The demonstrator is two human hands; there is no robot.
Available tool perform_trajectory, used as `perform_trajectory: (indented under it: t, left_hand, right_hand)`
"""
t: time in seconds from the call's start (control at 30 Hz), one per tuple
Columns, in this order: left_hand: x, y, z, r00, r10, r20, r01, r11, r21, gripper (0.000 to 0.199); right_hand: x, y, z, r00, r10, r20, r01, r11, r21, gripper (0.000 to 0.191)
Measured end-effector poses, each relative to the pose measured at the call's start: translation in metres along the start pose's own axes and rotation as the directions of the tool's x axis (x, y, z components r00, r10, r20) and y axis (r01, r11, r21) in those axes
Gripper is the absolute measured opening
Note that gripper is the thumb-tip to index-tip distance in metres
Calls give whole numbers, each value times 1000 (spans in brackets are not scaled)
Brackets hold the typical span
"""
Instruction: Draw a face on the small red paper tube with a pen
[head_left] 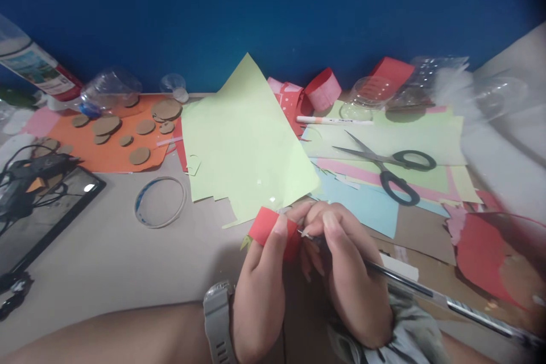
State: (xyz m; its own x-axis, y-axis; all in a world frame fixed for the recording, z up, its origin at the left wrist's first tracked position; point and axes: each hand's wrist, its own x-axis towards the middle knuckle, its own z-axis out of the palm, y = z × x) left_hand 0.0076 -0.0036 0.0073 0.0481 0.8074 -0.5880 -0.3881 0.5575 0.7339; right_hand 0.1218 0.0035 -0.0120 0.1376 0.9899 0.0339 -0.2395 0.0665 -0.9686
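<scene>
At the table's front edge, my left hand pinches a small folded piece of red paper between thumb and fingers. A grey watch sits on that wrist. My right hand is closed around a pen with a clear barrel, its metal tip touching or very near the red paper's right side. The pen's back end points down to the right. A bit of green paper shows just left of the red piece. Beyond both hands lies a large pale green sheet with a ragged lower edge.
Black-handled scissors rest on stacked coloured paper at right, near a marker. Cardboard discs lie on orange paper at left. A tape ring, a dark tablet, cables and a bottle are also left. A blue partition stands behind.
</scene>
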Motion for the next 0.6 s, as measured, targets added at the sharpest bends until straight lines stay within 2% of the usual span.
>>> perform_trajectory:
  t: [0.1,0.2,0.3,0.4,0.6]
  left_hand:
    - [0,-3,-3,1000,-12,-16,12,1000,4,42]
    - [1,-4,-4,1000,-1,22,1,1000,-1,36]
    - [2,-2,-3,998,17,54,-17,1000,7,35]
    - [2,1,-3,1000,3,25,-3,1000,10,42]
    - [-1,0,-2,1000,-7,14,7,999,32,38]
  right_hand:
    - [0,0,0,1000,11,8,-11,1000,24,45]
    - [0,0,0,999,36,5,-36,997,67,45]
    - [1,0,-1,1000,2,16,-2,999,33,45]
    - [1,0,-3,998,-32,52,32,999,-7,46]
    - [0,2,0,999,-30,-11,31,999,19,43]
